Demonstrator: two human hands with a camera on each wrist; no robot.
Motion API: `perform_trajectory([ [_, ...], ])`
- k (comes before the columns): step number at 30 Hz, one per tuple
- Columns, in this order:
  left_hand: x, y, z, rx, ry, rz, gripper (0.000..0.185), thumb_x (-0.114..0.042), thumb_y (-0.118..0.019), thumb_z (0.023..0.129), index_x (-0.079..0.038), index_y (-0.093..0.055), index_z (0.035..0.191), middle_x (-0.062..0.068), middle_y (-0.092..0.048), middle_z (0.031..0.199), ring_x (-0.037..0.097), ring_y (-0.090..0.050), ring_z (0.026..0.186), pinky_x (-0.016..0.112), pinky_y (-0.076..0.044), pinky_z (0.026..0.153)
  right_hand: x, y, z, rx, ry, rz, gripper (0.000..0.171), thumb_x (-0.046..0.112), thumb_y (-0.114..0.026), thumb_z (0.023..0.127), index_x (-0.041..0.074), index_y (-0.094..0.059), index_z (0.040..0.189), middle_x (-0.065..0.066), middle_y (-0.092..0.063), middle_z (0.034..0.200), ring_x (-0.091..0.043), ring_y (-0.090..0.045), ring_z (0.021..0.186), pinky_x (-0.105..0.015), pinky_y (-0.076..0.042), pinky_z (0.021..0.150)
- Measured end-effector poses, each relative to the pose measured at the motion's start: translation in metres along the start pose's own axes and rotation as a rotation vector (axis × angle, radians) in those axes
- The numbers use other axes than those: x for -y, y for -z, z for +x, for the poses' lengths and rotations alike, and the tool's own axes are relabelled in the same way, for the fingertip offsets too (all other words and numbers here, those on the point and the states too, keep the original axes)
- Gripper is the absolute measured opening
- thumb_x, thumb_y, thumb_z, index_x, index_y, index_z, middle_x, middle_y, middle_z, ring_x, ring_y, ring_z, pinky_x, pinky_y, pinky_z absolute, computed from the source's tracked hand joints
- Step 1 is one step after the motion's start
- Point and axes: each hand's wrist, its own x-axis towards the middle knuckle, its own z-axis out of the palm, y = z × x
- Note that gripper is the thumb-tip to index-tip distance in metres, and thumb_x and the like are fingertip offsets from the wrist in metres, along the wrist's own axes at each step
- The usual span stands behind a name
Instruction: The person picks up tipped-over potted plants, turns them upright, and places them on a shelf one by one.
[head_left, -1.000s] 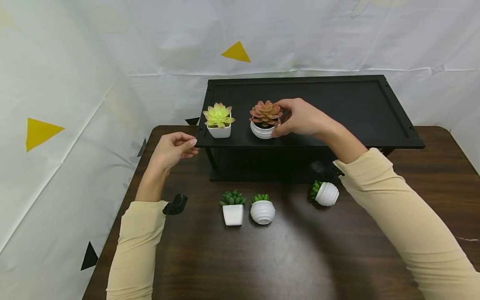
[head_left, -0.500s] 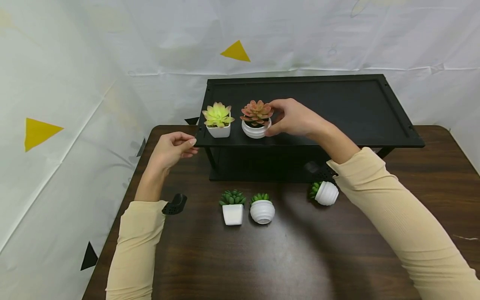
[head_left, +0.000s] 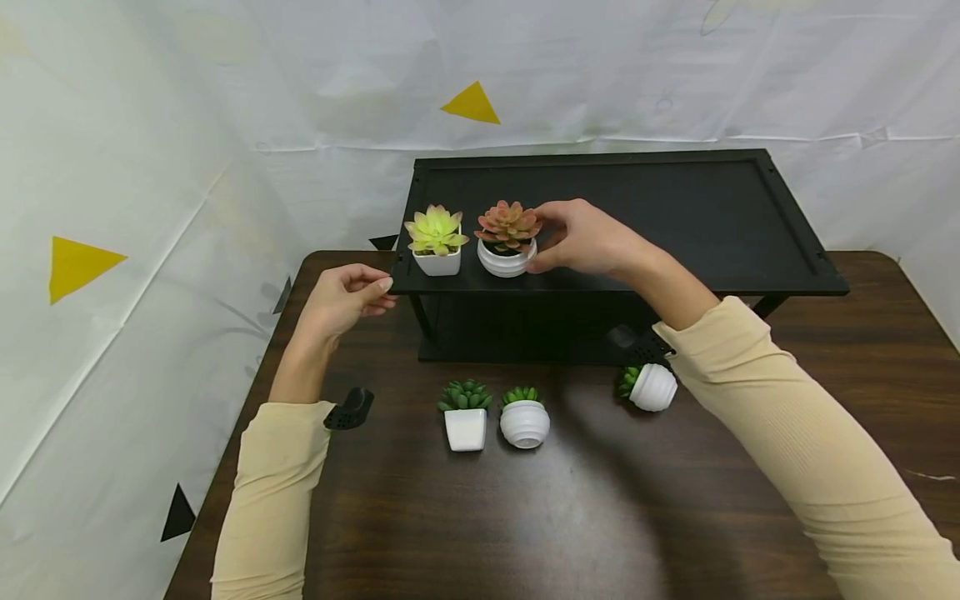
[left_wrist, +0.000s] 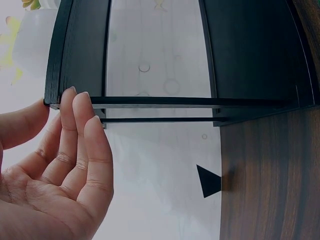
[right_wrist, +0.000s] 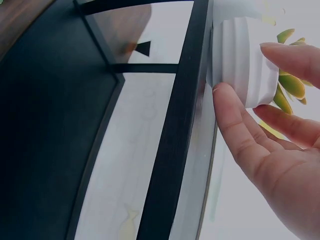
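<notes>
My right hand (head_left: 588, 237) holds a reddish artificial succulent by its round, ribbed white pot (head_left: 504, 262) near the front of a black two-tier shelf (head_left: 637, 217). In the right wrist view the thumb and fingers (right_wrist: 232, 112) lie around that pot (right_wrist: 245, 60). Just left of it, a yellow-green succulent (head_left: 437, 237) stands upright in a square white pot. My left hand (head_left: 341, 300) pinches the shelf's front left corner; the left wrist view has the thumb (left_wrist: 25, 122) on one side of the board and fingertips on the other.
On the brown table (head_left: 525, 533), a green succulent in a square pot (head_left: 466, 429) and one in a round pot (head_left: 525, 424) lie before the shelf. Another potted succulent (head_left: 654, 388) lies tipped sideways near the right forearm. White sheeting (head_left: 360, 83) hangs behind and at left.
My right hand has slid the reddish succulent left along the shelf top, closer to the yellow-green one. The left hand has stayed at the corner.
</notes>
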Motion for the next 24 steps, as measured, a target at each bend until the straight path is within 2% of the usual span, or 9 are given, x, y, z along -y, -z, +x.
perform_trajectory([
  [5,0.000,0.000,0.000,0.004,0.000,-0.007,0.027,-0.013,-0.057,0.092,0.009,-0.056,0.108,0.015,-0.064,0.088,0.010,-0.064,0.070,0.029,-0.053,0.073,0.000,0.003,-0.005,0.007,-0.022,0.000,0.060,0.002,-0.065,0.082,-0.002,-0.037,0.135,-0.019,-0.048,0.123,-0.030,-0.057,0.102,-0.045,-0.042,0.089],
  [11,0.000,0.000,0.000,0.009,0.006,-0.018,0.027,-0.013,-0.057,0.091,0.009,-0.056,0.108,0.011,-0.064,0.084,0.007,-0.063,0.069,0.023,-0.053,0.069,0.000,0.007,-0.013,0.002,-0.042,-0.010,0.059,0.004,-0.065,0.083,-0.001,-0.038,0.135,-0.017,-0.049,0.125,-0.028,-0.058,0.100,-0.043,-0.043,0.088],
  [17,0.001,-0.001,0.000,0.007,0.002,-0.024,0.027,-0.012,-0.057,0.091,0.009,-0.056,0.107,0.010,-0.064,0.083,0.007,-0.063,0.068,0.024,-0.053,0.068,-0.001,0.011,-0.022,-0.013,-0.044,0.002,0.049,0.007,-0.065,0.084,0.000,-0.047,0.128,-0.017,-0.053,0.119,-0.023,-0.061,0.088,-0.040,-0.047,0.082],
  [24,0.001,-0.001,0.000,0.009,-0.001,-0.022,0.027,-0.012,-0.058,0.091,0.009,-0.057,0.107,0.009,-0.064,0.082,0.008,-0.063,0.068,0.025,-0.053,0.069,-0.007,0.015,-0.033,-0.041,-0.041,0.013,0.043,0.005,-0.065,0.084,-0.001,-0.051,0.124,-0.018,-0.057,0.110,-0.025,-0.062,0.084,-0.039,-0.048,0.080],
])
